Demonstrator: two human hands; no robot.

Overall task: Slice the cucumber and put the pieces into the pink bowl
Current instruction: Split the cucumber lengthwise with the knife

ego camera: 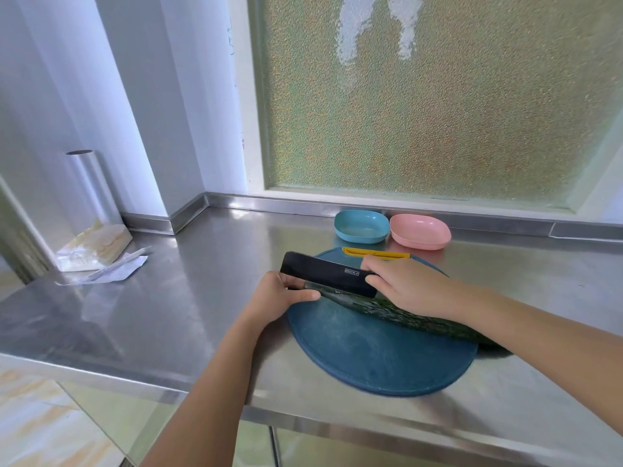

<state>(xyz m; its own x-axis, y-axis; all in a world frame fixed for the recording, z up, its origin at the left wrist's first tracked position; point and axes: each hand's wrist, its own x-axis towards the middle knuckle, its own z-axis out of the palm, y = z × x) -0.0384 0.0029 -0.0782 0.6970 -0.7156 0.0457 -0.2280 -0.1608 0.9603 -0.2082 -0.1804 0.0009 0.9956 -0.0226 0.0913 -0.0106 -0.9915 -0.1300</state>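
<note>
I'm starting the first cut: left hand [281, 294] pinching the long dark-green cucumber [404, 315] tip, right hand [408, 286] closed around the black cleaver [328, 274]; next, press down.

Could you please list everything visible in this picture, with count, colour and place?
cucumber: one, dark green, lying across the cutting board, its right end past the board's edge
knife: one, black blade, edge down on the cucumber's left end
cutting board: one, round, dark blue with a yellow grip at its far edge, on the counter
pink bowl: one, pink, behind the board, on the right
blue bowl: one, light blue, touching the pink bowl's left side
roll of clear film: one, clear, upright in the left corner
packets and papers: a few, whitish, at the roll's foot
counter: one, stainless steel
left hand: one, holding the cucumber's left end
right hand: one, gripping the knife
</note>
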